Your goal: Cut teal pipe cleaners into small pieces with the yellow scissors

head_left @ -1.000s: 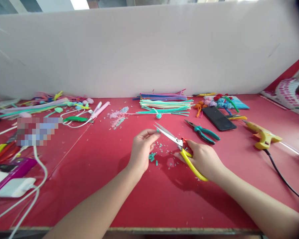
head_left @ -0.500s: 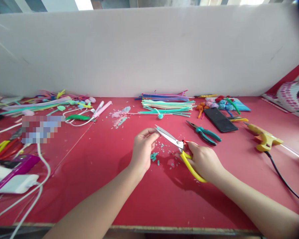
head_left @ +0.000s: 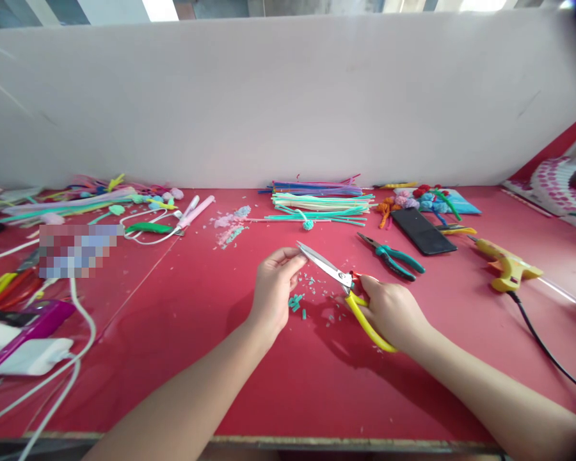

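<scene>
My right hand (head_left: 394, 312) is wrapped round the handles of yellow-and-red scissors (head_left: 324, 264), whose blades point up and left. The blade tips meet the fingertips of my left hand (head_left: 274, 288), which is closed in a pinch; whatever lies between the fingers is too small to make out. Below the blades, small teal cut pieces (head_left: 295, 302) and pale scraps lie on the red table (head_left: 182, 358). Behind the hands sits a small teal pompom (head_left: 308, 225) with a pale stem.
Bundled pipe cleaners (head_left: 321, 203) lie at the back. To the right are pliers (head_left: 396, 259), a black phone (head_left: 423, 232) and a yellow glue gun (head_left: 513, 266). White cables (head_left: 84, 307) and tools crowd the left side.
The view has shifted very slightly. Both hands and the scissors hold nearly the same pose.
</scene>
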Tool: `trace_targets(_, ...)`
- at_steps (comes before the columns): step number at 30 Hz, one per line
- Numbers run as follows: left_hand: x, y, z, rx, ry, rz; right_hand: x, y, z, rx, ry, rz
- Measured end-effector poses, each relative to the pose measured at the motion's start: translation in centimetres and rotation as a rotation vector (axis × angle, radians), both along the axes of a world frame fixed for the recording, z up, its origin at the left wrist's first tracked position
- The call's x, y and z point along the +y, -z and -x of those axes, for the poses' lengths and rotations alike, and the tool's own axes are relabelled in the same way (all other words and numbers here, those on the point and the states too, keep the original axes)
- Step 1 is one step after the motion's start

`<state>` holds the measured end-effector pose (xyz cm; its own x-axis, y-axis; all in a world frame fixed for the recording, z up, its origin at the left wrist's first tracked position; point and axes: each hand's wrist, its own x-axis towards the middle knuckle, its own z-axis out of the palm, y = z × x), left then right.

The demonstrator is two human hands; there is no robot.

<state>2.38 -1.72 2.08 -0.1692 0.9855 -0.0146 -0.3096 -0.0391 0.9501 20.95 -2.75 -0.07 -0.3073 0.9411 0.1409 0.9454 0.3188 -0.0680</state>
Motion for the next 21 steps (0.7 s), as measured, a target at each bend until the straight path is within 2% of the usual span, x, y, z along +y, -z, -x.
trace_targets(15,-0.11,-0.16,0.0,0.039,0.001,-0.011,0.27,-0.36,-0.19,0.052,0.079,0.057)
trace_targets(18,-0.18,-0.13,-0.23,0.08,0.033,0.015,0.41,-0.47,-0.22,0.126,0.082,0.068)
trace_targets(21,-0.24,0.06,-0.49,0.193,0.117,0.046,0.54,-0.55,-0.2,0.287,0.055,0.119)
